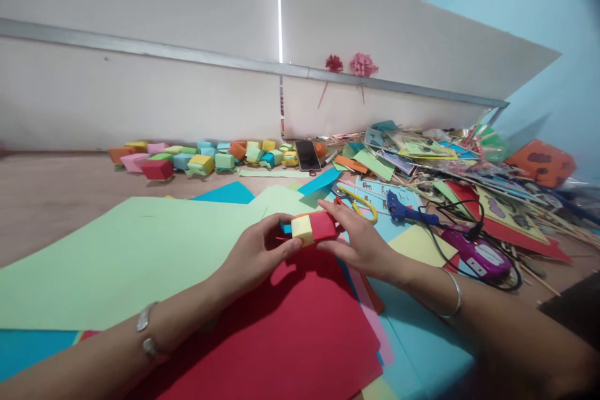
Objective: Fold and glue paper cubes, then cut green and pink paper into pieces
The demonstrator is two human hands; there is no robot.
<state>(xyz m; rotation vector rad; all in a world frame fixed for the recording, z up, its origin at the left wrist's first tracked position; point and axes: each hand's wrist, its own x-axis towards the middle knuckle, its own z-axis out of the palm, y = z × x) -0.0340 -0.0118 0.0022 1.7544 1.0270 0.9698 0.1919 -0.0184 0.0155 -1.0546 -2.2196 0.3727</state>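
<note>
Above a red paper sheet, my two hands meet at a small folded-paper piece. It has a pale yellow paper block beside a red paper block, and a bit of blue shows at its left end. My left hand is closed on the yellow side, thumb along the lower edge. Around the red end curves my right hand, fingers above and thumb below. Behind the right hand lie scissors with yellow handles. A large light green sheet spreads under the left forearm.
Several colourful folded-paper boxes line the back left, near a phone. To the right are a blue glue gun, a purple power strip with black cable, and a heap of cards and sticks. White boards stand behind.
</note>
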